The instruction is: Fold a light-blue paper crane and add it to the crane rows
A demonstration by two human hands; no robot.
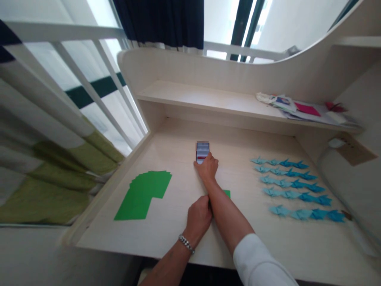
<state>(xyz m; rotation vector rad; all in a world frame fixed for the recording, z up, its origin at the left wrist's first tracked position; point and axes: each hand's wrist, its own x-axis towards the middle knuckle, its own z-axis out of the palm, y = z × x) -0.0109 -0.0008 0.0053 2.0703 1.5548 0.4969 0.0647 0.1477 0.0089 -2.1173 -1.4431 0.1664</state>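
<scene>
Smartphone [202, 151] lies screen up on the pale wood-grain desk [253, 242], near the middle of the desk and towards its back, its long side pointing away from the person and its display blurred out. The right hand [206, 167] rests over the phone's near end, fingers lying across it, though whether they grip it cannot be told. Its forearm runs back to a white sleeve [256, 262]. The left hand [198, 217], a silver chain bracelet [186, 243] on its wrist, sits closer to the person, knuckles up and pressed against the right forearm, so the hands are apart, with neither holding the other. Whether it holds anything cannot be told. A corner of green origami paper [227, 193] shows just past the right forearm. To the left lies a fanned stack of green origami paper [143, 194]. To the right, blue origami cranes [290, 190] stand in five neat rows, pale blue shading into deeper blue. Papers [306, 109] lie on the shelf [202, 97] behind, beside a green-and-white curtain [50, 171].
</scene>
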